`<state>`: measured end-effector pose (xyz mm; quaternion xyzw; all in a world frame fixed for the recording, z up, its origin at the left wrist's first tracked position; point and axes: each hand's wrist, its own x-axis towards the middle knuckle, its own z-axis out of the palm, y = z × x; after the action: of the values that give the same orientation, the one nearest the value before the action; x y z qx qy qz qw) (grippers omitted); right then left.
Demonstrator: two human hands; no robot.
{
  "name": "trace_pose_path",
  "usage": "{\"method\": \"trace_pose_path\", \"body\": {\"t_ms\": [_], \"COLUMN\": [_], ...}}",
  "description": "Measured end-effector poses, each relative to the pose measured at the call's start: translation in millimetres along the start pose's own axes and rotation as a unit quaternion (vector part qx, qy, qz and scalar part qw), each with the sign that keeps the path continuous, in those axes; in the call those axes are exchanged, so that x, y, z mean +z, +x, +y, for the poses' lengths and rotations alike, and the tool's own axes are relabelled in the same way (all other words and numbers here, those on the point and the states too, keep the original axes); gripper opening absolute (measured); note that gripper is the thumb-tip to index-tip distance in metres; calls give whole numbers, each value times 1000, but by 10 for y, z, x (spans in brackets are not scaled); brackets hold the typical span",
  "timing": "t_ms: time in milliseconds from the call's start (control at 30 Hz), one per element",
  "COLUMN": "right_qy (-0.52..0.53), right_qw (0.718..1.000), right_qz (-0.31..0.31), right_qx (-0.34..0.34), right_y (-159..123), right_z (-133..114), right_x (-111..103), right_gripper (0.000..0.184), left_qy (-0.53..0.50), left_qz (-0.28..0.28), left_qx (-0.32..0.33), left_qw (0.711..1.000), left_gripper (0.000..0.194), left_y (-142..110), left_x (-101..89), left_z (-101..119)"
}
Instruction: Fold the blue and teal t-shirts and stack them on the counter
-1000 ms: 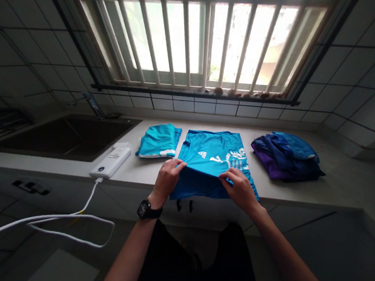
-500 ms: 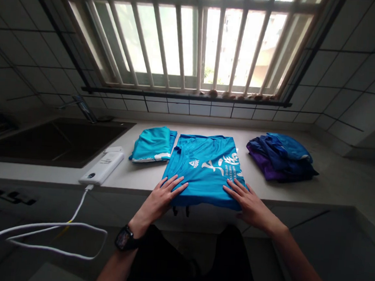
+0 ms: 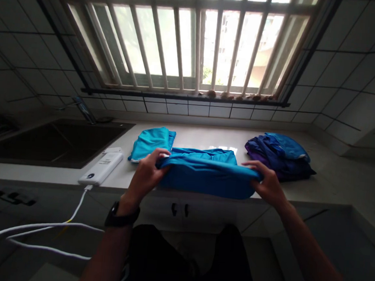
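Note:
A blue T-shirt (image 3: pixel 207 176) lies across the front of the counter, its near part lifted into a raised fold. My left hand (image 3: pixel 151 170) grips the left end of that fold between thumb and fingers. At the other end my right hand (image 3: pixel 262 181) pinches the cloth the same way. Behind the fold the rest of the shirt is bunched on the worktop, and its white print is hidden. A folded turquoise garment (image 3: pixel 153 142) sits just beyond my left hand. Beyond my right hand is a pile of blue and purple clothes (image 3: pixel 280 156).
A white power bank (image 3: pixel 102 168) with a white cable (image 3: pixel 78 210) lies at the counter's front left. Left of it is a dark sink (image 3: pixel 54 141) with a tap (image 3: pixel 84 108). A barred window (image 3: pixel 189 41) rises behind the counter (image 3: pixel 204 135). Cabinet handles (image 3: pixel 180 209) show below.
Both hands have gone from lying flat on the shirt to gripping its near part. That part is now lifted and folded away from me, covering the print.

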<state>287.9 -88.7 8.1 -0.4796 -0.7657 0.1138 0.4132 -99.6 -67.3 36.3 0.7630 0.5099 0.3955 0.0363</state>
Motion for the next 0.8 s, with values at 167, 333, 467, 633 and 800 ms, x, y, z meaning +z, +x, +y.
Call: {"method": "trace_pose_path", "body": {"t_ms": [167,333,467,633,800], "right_qy": [-133,-146,-202,-274,-279], "right_qw": [977,985,956,927,927], "right_qz": [77,-80,-195,-232,-230], "right_qx": [147,47,83,112,98], "right_y": [681,637,588,628,611], "right_z": [205,218,174,132,219], "right_x": [217,698,1003,1148,1153], "right_gripper": [68,61,59,58,60], "left_qy": [74,91,155,211,225], "left_qz": [124,-109,-237,-222,-240], "left_qx": [-82,14,3,-89,-119], "left_qw": [986,990,959,948,937], "left_gripper": [44,45,53,68,72], "left_y": [744,599,366,345,344], "left_x": [432,933,1159,1221,1189], "left_z": [-59,-211,-264,-282,-221]}}
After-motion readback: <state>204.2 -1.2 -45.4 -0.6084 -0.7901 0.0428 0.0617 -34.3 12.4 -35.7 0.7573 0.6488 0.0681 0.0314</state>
